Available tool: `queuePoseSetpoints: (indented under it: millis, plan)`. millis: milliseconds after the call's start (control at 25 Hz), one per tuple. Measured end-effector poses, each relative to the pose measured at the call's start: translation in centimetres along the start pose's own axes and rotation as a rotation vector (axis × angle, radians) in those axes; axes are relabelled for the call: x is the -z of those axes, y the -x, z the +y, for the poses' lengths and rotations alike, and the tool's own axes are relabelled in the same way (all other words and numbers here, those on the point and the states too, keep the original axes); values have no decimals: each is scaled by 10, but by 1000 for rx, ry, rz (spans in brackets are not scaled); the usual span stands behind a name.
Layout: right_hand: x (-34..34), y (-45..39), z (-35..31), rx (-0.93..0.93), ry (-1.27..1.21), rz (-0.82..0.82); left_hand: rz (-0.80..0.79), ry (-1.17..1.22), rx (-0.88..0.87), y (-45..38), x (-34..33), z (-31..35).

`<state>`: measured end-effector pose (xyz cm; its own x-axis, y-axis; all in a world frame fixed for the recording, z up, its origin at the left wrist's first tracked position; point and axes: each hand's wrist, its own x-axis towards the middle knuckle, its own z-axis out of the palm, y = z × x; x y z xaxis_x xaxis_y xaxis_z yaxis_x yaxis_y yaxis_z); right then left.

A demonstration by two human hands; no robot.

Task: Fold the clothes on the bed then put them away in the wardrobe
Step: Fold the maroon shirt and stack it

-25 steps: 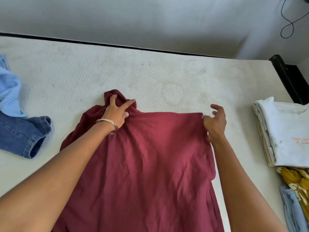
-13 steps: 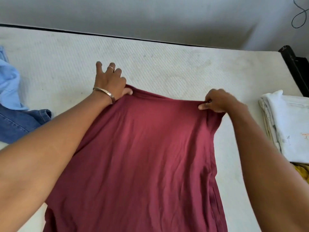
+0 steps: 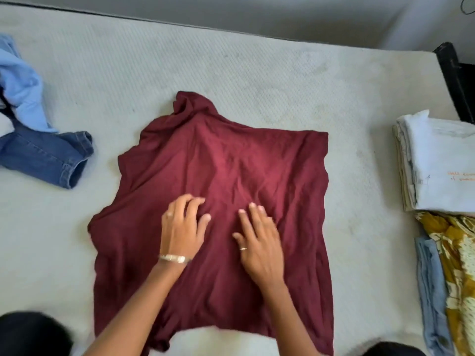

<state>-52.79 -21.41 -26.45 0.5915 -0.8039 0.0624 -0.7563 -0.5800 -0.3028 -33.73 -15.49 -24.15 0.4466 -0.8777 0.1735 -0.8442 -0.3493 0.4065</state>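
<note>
A maroon shirt (image 3: 231, 163) lies spread flat on the white mattress (image 3: 231, 68), with a bunched sleeve sticking out at its far left corner. My left hand (image 3: 181, 227), with a bangle on the wrist, rests on the cloth near its middle, fingers slightly bent. My right hand (image 3: 259, 242), wearing a ring, lies flat on the shirt just to the right of the left hand, fingers straight. Neither hand grips the fabric.
Unfolded blue jeans (image 3: 48, 158) and a light blue garment (image 3: 23, 91) lie at the left edge. At the right sit a folded white shirt (image 3: 442, 165), a yellow patterned cloth (image 3: 460, 258) and a folded light blue item (image 3: 431, 291). A black bed frame (image 3: 455, 80) is at far right.
Both hands let go of the shirt's far edge and drew back toward me onto its middle. The shirt now lies flat, folded shorter, with the sleeve poking out at the far left.
</note>
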Motion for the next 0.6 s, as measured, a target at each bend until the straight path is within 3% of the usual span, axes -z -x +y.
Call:
queuePoseSetpoints:
  millis: [160, 280, 360, 440, 480, 520, 600]
  plan:
    - [29, 55, 73, -449, 131, 16, -208, -161, 108, 88, 21, -60]
    - [43, 53, 55, -699, 49, -44, -212, -201, 280, 102, 39, -64]
    - [41, 57, 19, -498, 13, -60, -160, -212, 448, 107, 47, -43]
    - [29, 81, -3, -105, 13, -165, -97, -153, 743, 115, 55, -23]
    - [27, 95, -6, -32, 20, -230, -106, -110, 899, 119, 61, -17]
    - [28, 111, -3, -96, 26, -238, -128, -88, 997, 125, 67, -15]
    - [39, 130, 3, -473, 0, -144, -181, -25, 1113, 132, 83, -18]
